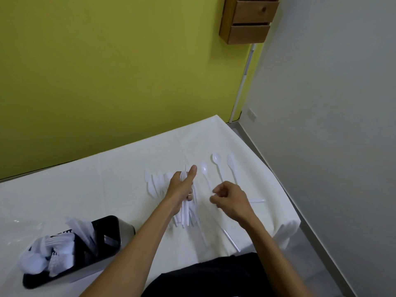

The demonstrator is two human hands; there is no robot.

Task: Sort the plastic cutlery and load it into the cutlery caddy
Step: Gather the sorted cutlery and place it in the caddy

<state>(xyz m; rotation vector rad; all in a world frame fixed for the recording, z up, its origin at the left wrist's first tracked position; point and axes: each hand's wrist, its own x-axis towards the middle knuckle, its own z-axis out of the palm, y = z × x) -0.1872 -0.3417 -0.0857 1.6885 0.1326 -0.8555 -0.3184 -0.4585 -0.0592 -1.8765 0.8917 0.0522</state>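
Observation:
My left hand (181, 189) grips a bundle of white plastic cutlery (185, 215), handles pointing toward me, thumb raised. Just to its right, my right hand (230, 199) hovers above the cloth with curled fingers and nothing visibly in it. Loose white knives (153, 185) lie in a row to the left of my left hand. Two spoons (216, 159) and a knife (231, 162) lie beyond my right hand. The black cutlery caddy (102, 239) stands at the near left, with white cutlery (55, 251) in its compartments.
A white cloth covers the table (64, 196), whose right edge drops off near a grey wall. A yellow-green wall stands behind. A wooden drawer unit (248, 20) hangs high at the back right. More loose handles (230, 237) lie near the front edge.

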